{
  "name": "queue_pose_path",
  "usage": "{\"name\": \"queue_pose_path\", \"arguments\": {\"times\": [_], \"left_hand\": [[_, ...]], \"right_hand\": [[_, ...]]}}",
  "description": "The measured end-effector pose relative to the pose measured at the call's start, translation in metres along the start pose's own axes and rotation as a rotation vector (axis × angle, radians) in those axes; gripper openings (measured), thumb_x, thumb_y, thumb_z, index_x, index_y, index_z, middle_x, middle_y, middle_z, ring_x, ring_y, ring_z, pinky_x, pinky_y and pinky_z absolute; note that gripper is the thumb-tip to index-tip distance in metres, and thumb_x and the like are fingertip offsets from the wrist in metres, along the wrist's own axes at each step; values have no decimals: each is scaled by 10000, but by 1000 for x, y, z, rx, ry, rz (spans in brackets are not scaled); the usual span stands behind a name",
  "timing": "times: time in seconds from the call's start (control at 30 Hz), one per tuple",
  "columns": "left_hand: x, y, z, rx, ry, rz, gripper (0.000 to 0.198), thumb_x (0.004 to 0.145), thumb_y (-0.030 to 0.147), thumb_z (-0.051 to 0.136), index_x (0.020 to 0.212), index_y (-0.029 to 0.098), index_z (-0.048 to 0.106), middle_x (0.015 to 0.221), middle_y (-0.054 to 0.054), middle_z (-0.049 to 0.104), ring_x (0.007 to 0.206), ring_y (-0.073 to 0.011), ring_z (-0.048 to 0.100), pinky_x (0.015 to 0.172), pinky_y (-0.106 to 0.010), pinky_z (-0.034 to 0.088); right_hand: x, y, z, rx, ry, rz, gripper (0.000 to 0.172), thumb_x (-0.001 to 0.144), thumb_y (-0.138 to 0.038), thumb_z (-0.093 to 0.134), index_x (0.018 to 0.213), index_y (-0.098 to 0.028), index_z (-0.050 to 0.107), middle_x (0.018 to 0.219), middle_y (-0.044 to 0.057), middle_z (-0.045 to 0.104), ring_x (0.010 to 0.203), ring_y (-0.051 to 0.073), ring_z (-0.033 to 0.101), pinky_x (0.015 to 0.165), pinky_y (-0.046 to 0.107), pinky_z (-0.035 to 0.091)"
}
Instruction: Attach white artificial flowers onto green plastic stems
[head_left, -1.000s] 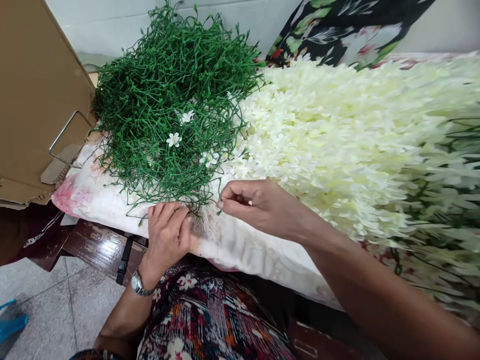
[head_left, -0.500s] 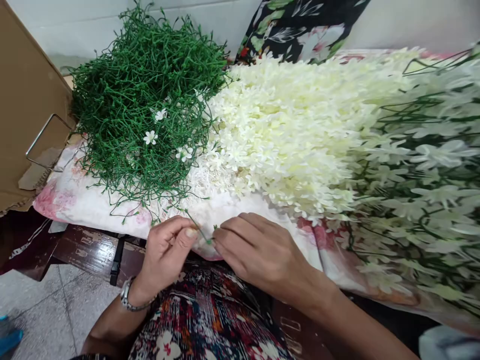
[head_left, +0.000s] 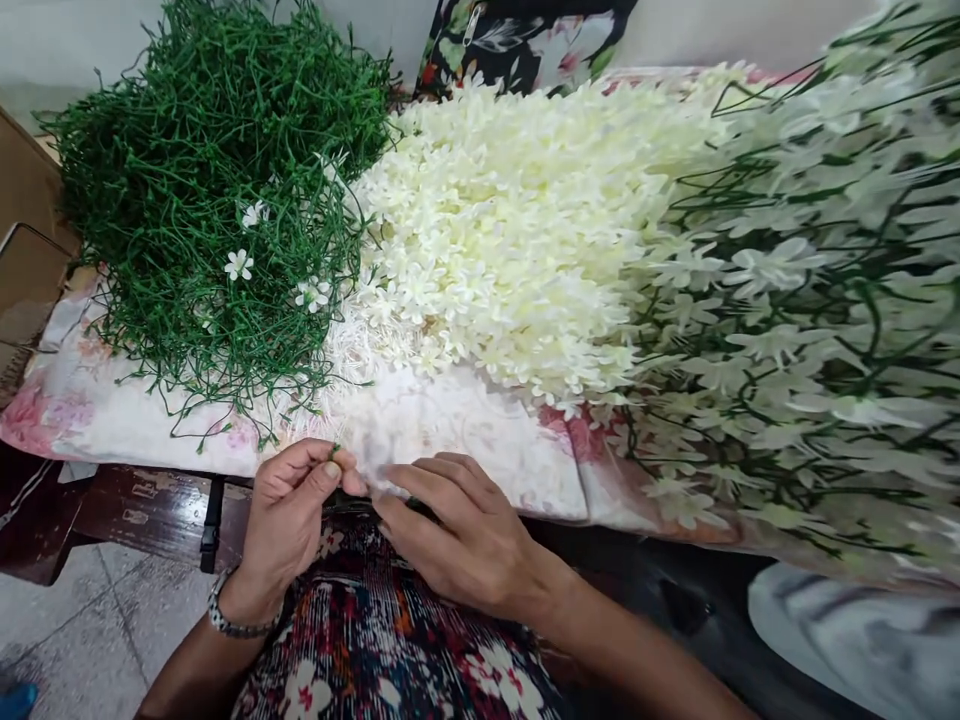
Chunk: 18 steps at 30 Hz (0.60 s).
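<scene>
My left hand (head_left: pixel 289 505), a watch on its wrist, pinches a small green stem piece between thumb and forefinger at the near edge of the floral cloth (head_left: pixel 465 440). My right hand (head_left: pixel 457 530) lies just to its right with fingers curled, fingertips close to the left hand's pinch; what they hold is hidden. Behind the hands sits a tangled heap of green plastic stems (head_left: pixel 202 190) with a few white blossoms on it. To the right of that spreads a large pile of loose cream artificial flowers (head_left: pixel 517 220). Assembled sprays of white flowers on green stems (head_left: pixel 810 300) fill the right side.
A brown cardboard box (head_left: pixel 22 200) with a metal handle stands at the far left. A dark wooden frame (head_left: pixel 150 505) runs under the cloth, above a grey tiled floor (head_left: pixel 90 630). A patterned dark fabric (head_left: pixel 525 40) lies at the back. My lap wears patterned cloth.
Both hands drew back from the stem heap to the cloth's near edge and came together. The left hand has taken up a small green stem. The view swung to the right.
</scene>
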<state>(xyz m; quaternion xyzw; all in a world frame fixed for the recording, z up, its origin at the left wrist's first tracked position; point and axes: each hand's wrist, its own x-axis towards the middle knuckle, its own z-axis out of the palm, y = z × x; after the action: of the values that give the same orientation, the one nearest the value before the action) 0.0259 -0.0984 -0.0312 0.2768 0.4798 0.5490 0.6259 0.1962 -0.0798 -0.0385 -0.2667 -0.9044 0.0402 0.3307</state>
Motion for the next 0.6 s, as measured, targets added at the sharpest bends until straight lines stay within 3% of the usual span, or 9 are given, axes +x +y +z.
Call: {"name": "queue_pose_path", "arguments": {"times": [0.1, 0.17, 0.23, 0.37, 0.5, 0.6], "left_hand": [[-2, 2, -8, -38, 3, 39, 37, 735, 170, 592, 752, 140, 604, 605, -13, 580, 608, -123, 559, 652, -298, 474], [-1, 4, -13, -60, 22, 67, 40, 751, 172, 568, 760, 139, 589, 602, -7, 550, 603, -117, 545, 643, -304, 475], [0, 5, -17, -56, 33, 92, 51, 766, 171, 544, 748, 135, 577, 583, 4, 513, 570, -102, 517, 599, -280, 463], [0, 2, -19, 56, -6, 125, 85, 793, 156, 503, 761, 139, 580, 594, 10, 486, 512, -76, 461, 505, -230, 406], [-1, -1, -15, 317, -140, 123, 131, 816, 157, 478, 762, 147, 597, 654, -11, 524, 571, -88, 495, 535, -225, 397], [-1, 0, -11, 480, -237, 122, 171, 829, 169, 458, 725, 145, 591, 659, -16, 535, 599, -92, 501, 558, -220, 395]], "right_hand": [[-14, 10, -5, 33, 84, 101, 256, 720, -117, 570, 970, -149, 527, 906, 81, 564, 865, 172, 506, 716, 321, 479], [-24, 19, -9, -21, 72, 191, 273, 721, -95, 558, 988, -139, 526, 882, 87, 578, 848, 178, 512, 705, 330, 477], [-33, 27, -12, -70, 7, 231, 284, 718, -92, 563, 999, -123, 535, 879, 95, 598, 843, 186, 513, 712, 339, 465], [-40, 29, -13, -73, -174, 140, 267, 762, -185, 549, 1023, -128, 549, 974, 82, 620, 911, 191, 502, 766, 343, 426], [-35, 27, -9, -149, -370, 98, 343, 825, -329, 462, 1129, -176, 509, 1167, 40, 557, 1012, 199, 466, 851, 371, 360], [-29, 34, -5, -252, -409, 132, 389, 831, -378, 431, 1170, -195, 481, 1235, 37, 508, 1051, 224, 439, 863, 393, 331]]}}
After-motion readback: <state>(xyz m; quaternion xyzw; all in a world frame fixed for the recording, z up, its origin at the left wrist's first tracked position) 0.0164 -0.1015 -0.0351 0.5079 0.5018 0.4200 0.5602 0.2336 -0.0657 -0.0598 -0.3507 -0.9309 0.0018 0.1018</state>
